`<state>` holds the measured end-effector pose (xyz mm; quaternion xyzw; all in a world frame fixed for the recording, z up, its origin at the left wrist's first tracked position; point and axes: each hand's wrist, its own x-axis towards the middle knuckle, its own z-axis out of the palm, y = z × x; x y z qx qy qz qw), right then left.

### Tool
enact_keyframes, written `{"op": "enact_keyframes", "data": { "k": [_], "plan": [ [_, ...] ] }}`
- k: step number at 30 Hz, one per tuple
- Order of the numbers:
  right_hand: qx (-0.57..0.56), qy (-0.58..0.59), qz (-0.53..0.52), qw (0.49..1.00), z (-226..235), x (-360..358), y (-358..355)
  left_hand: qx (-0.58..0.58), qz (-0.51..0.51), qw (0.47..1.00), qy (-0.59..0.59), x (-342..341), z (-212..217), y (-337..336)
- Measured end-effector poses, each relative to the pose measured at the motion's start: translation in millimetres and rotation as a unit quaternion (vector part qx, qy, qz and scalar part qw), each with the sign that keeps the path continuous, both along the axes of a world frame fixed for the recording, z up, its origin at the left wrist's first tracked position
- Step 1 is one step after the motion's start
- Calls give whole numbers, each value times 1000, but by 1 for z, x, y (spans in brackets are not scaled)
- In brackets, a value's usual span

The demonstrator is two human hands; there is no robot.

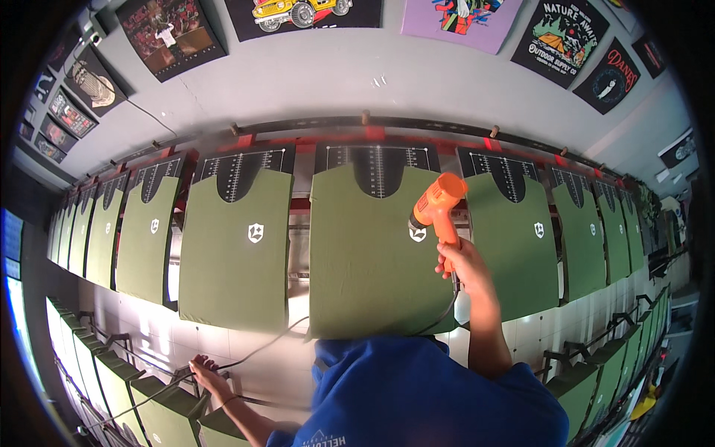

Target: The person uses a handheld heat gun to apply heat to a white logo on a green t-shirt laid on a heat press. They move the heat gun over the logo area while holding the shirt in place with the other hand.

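My right hand (468, 267) is closed round the handle of an orange heat gun (442, 201). Its dark nozzle points down and left, just above the white shield print (418, 235) on a green T-shirt (365, 268). That shirt lies stretched over a black printing board (378, 167) with white ruler marks, and the gun covers part of the print. Low on the left, my left hand (205, 371) grips the gun's black power cord (264, 346). From there the cord runs right towards my body and comes up to the handle's base.
More green shirts with the same print, such as this neighbouring shirt (232, 261), lie on boards in a row to both sides. Behind me runs a second row of shirts (167, 417). A dark rail (298, 124) borders the boards' far ends, before a grey wall (298, 82) with printed pictures.
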<state>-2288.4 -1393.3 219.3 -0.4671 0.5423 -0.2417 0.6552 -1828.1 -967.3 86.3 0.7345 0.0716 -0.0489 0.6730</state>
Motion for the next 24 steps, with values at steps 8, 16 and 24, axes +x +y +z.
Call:
{"op": "enact_keyframes", "data": {
  "k": [8, 16, 24],
  "plan": [
    [-35, 42, 21, 998, -13, 3, 3, -149, -217, 950, -170, 13, 148, -32],
    [-4, 13, 26, 1000, -18, 1, -3, -305, -118, 821, -469, -21, 274, -46],
    [14, 11, 17, 1000, -13, 0, -2, -384, -152, 654, -634, -65, 319, -78]
  ]
}}
